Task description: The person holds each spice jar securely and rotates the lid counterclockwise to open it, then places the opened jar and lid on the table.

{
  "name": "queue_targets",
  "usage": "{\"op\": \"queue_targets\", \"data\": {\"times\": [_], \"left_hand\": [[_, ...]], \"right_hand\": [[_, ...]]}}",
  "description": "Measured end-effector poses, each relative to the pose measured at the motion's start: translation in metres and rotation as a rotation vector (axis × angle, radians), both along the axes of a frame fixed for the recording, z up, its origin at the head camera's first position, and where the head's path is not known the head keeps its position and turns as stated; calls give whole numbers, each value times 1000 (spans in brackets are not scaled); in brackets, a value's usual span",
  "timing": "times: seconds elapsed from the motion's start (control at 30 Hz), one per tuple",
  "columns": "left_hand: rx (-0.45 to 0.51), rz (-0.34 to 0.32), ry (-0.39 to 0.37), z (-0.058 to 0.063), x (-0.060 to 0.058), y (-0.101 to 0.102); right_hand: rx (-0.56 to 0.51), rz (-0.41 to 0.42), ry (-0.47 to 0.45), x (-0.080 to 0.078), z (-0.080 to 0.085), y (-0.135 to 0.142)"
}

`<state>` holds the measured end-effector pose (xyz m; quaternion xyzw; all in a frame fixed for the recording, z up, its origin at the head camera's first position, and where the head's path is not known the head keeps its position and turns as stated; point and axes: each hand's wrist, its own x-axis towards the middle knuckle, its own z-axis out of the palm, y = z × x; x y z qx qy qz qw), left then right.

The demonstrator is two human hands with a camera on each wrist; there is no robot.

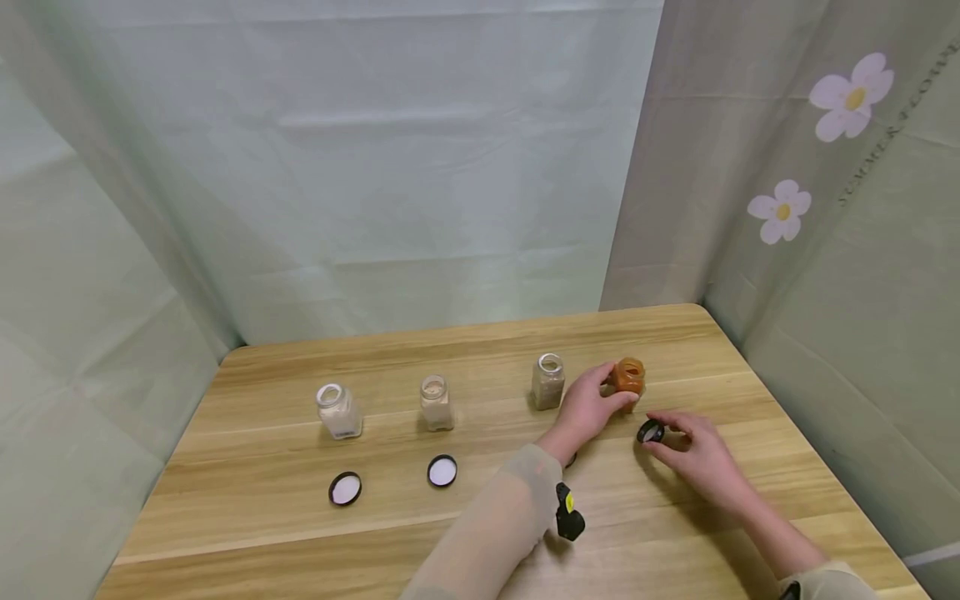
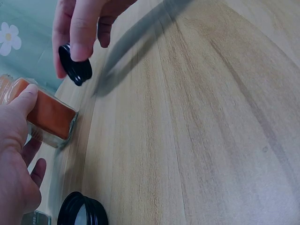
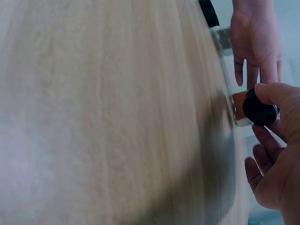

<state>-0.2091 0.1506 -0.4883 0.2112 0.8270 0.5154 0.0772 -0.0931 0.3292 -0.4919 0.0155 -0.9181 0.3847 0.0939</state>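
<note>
My left hand (image 1: 588, 406) grips a square glass jar (image 1: 628, 377) of orange-red powder between thumb and fingers. The jar is uncapped and stands at the right of the table. Just in front of it, my right hand (image 1: 701, 457) pinches a round black lid (image 1: 650, 431) by its rim, held above the wood with the pale inner side showing. In the left wrist view the lid (image 2: 75, 65) hangs apart from the jar (image 2: 49, 115). Seen from the right wrist, the lid (image 3: 259, 108) overlaps part of that jar.
An open jar of greyish powder (image 1: 548, 383) stands left of my left hand. Farther left are two more open jars, one with beige powder (image 1: 437, 404), one with pale powder (image 1: 340, 412). Black lids (image 1: 442, 471) (image 1: 346, 489) lie in front of them; another lid (image 2: 82, 210) is partly behind my left wrist.
</note>
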Motion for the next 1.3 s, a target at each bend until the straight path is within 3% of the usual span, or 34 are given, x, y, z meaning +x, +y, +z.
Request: {"op": "queue_targets", "data": {"times": [0.23, 0.5, 0.87, 1.3], "left_hand": [[-1, -3, 7, 1, 0, -1], [5, 1, -11, 2, 1, -1], [-18, -4, 15, 3, 0, -1], [6, 28, -25, 4, 0, 4]], "right_hand": [[-14, 74, 13, -4, -8, -5], [-20, 81, -1, -6, -11, -11], [241, 67, 144, -3, -20, -14], [251, 43, 53, -5, -15, -16]]}}
